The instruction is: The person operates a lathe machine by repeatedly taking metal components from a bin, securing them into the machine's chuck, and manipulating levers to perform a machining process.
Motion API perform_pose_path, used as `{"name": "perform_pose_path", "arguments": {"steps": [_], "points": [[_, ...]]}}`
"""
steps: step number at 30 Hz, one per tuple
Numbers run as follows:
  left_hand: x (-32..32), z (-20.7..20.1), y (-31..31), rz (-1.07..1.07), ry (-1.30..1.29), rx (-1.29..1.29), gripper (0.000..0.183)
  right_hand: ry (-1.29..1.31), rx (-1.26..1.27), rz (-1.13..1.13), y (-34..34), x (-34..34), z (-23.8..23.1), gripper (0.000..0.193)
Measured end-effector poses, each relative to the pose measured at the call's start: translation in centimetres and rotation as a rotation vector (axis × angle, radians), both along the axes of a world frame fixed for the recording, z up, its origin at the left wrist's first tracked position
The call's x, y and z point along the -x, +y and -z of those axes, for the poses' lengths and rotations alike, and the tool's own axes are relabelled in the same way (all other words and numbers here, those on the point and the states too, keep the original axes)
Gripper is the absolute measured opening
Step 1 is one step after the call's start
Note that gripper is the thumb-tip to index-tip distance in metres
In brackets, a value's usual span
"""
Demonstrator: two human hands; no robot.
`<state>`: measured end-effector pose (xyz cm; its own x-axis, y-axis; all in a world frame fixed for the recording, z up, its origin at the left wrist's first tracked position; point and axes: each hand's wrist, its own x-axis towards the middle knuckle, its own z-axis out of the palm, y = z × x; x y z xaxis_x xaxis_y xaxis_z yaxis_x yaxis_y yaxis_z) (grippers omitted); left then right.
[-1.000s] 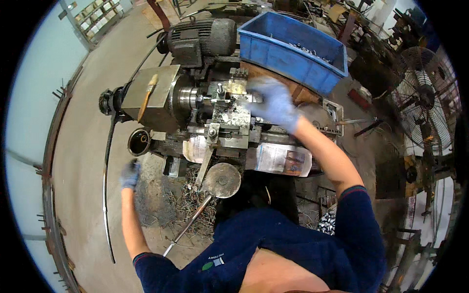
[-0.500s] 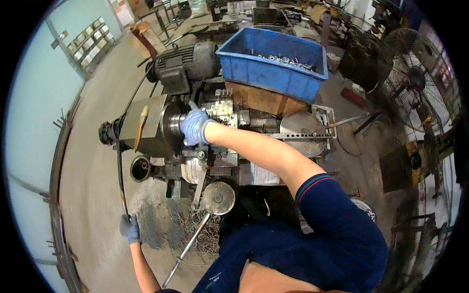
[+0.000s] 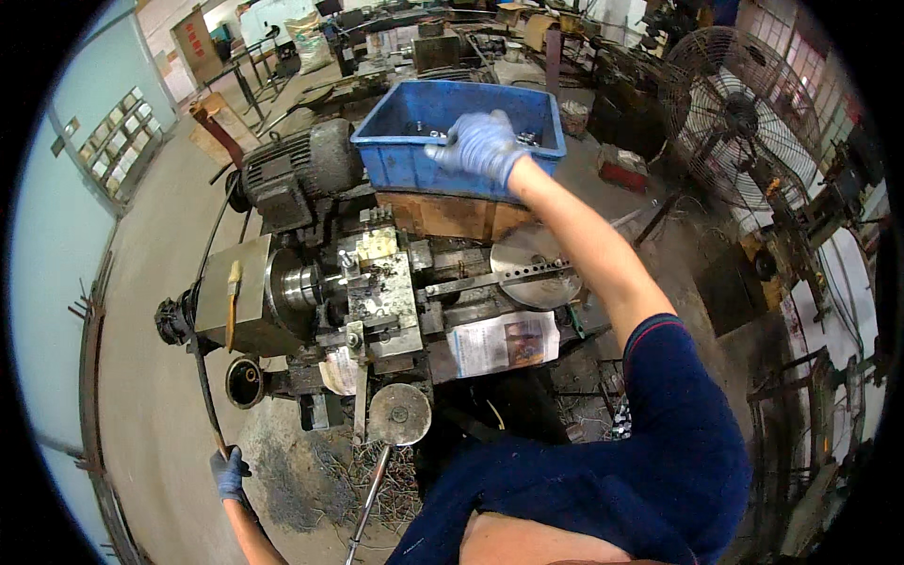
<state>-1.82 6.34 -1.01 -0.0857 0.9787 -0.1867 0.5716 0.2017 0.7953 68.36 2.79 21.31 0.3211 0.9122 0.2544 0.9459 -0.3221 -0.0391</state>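
Observation:
My right hand [image 3: 482, 146], in a blue-grey glove, is over the near side of a blue plastic bin [image 3: 457, 168]. Its fingers look curled, and whatever they may hold is hidden. Small shiny metal parts lie inside the bin. At the lower left, my gloved left hand [image 3: 229, 473] is closed round the lower end of a long dark lever [image 3: 209, 400], which runs up to the side of a small lathe. The lathe's spindle chuck [image 3: 299, 286] faces a tool slide [image 3: 384, 297] with bolted tool posts.
A brush [image 3: 232, 306] lies on the headstock cover [image 3: 250, 282]. Behind it sits an electric motor [image 3: 301, 169]. A round handwheel [image 3: 399, 414] with a long handle is near me. Newspaper [image 3: 504, 344] covers part of the bed. A large fan [image 3: 741, 113] stands at right.
My right hand has left the chuck and moved up and right to the blue bin. The left hand still grips the lever. The whole view has shifted.

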Motion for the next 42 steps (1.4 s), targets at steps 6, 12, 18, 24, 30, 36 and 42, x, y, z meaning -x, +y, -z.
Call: {"name": "perform_pose_path", "arguments": {"steps": [6, 12, 18, 24, 30, 36, 42], "points": [[0.6, 0.7, 0.8, -0.016, 0.044, -0.025, 0.019, -0.046, -0.125, 0.162, 0.6, -5.6, 0.3, 0.061], [0.9, -0.2, 0.9, 0.124, -0.028, -0.068, 0.035, 0.046, -0.464, 0.006, -6.8, -9.2, 2.6, 0.059], [-3.2, -4.7, -2.5, 0.053, -0.062, 0.193, 0.041, 0.358, -0.397, 0.353, -28.6, -12.1, 7.2, 0.043], [-9.2, -5.0, -1.5, 0.115, 0.047, 0.156, 0.043, 0.512, 0.092, 1.009, -50.6, -14.0, 21.8, 0.044], [-10.7, -5.6, -0.9, 0.145, 0.074, 0.141, 0.045, 0.586, 0.638, 0.992, -56.2, -9.4, 31.9, 0.06], [-10.8, -6.5, -1.7, 0.154, 0.089, 0.11, 0.046, 0.519, 0.773, 1.021, -55.2, -8.0, 33.2, 0.057], [-11.2, -6.8, -1.6, 0.182, 0.081, 0.081, 0.048, 0.556, 0.8, 1.03, -54.8, -8.5, 33.0, 0.06]]}}
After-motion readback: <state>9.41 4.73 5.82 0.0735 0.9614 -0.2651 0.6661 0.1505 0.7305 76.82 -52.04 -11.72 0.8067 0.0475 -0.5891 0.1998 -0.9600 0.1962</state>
